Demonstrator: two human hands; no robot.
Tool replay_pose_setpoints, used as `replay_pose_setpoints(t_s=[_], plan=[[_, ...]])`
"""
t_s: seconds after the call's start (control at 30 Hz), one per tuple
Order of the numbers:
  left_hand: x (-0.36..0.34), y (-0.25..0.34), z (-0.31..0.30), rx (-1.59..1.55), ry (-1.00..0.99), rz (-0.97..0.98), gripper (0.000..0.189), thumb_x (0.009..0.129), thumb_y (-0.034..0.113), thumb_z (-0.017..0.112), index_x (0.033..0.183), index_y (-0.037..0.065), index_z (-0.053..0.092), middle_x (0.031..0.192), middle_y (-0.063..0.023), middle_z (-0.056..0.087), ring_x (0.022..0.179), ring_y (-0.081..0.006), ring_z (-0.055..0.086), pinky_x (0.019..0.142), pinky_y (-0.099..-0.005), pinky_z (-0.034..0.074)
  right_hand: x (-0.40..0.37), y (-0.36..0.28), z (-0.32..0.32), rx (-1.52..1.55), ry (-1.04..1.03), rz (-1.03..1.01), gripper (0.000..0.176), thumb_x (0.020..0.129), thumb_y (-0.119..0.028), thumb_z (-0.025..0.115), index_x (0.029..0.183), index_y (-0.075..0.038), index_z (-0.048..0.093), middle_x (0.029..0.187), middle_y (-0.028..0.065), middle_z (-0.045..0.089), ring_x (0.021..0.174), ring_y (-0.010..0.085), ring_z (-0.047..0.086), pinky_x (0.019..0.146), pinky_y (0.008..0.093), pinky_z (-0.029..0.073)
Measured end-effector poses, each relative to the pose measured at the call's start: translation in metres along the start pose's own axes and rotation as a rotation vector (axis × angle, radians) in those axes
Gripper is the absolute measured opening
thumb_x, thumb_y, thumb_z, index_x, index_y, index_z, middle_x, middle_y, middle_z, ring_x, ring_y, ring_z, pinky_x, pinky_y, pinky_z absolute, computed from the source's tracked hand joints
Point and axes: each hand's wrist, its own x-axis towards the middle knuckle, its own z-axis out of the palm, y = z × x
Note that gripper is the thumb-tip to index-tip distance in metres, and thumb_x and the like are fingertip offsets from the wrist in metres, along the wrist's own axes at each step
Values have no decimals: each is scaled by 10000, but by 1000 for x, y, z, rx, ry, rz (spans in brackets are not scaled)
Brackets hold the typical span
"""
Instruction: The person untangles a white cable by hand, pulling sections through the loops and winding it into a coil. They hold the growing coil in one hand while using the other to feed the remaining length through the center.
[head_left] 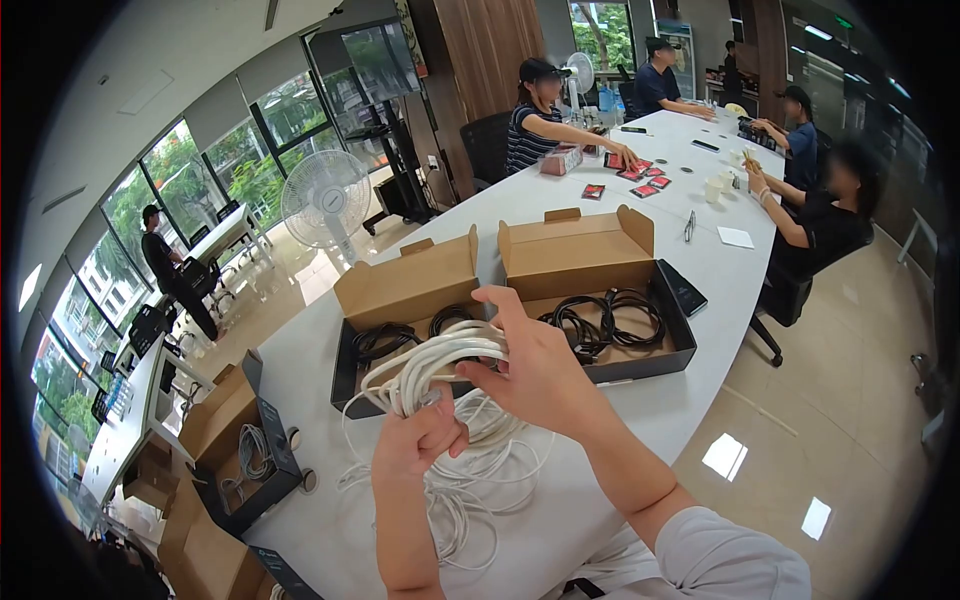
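A looped bundle of white cable (432,362) is held up above the table between my two hands. My left hand (415,438) is closed around the lower end of the loops, fingers curled in a fist. At the other end, my right hand (540,365) has the loops between its thumb and fingers, with the index finger raised; its palm side is partly hidden. Below my hands lies a loose, tangled pile of white cable (470,505) on the white table (330,540). Behind them stand two open cardboard boxes, each with coiled black cables (610,322) inside.
The left box (405,275) and right box (580,243) have raised lids. A phone (682,288) lies beside the right one. Further left, another open box (250,490) holds a grey cable (255,450). Several people sit along the table, one reaching over red packets (640,172). A fan (326,200) stands behind.
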Motion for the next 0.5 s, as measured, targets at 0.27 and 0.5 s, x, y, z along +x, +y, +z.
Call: replay_pose_setpoints(t_s=[0.27, 0.5], plan=[[8, 1, 18, 250, 110, 47, 139, 806, 110, 621, 857, 17, 530, 486, 39, 396, 385, -79, 379, 566, -302, 486, 13, 19, -3, 16, 13, -59, 134, 730, 23, 634, 863, 10, 644, 690, 148, 627, 583, 232, 590, 573, 285, 457], [16, 6, 1, 542, 101, 386, 810, 863, 577, 554, 1388, 5, 322, 1134, -114, 561, 940, -187, 594, 836, -326, 484, 19, 31, -10, 269, 139, 94, 130, 799, 21, 603, 919, 14, 652, 709, 68, 631, 587, 109, 563, 550, 246, 460]])
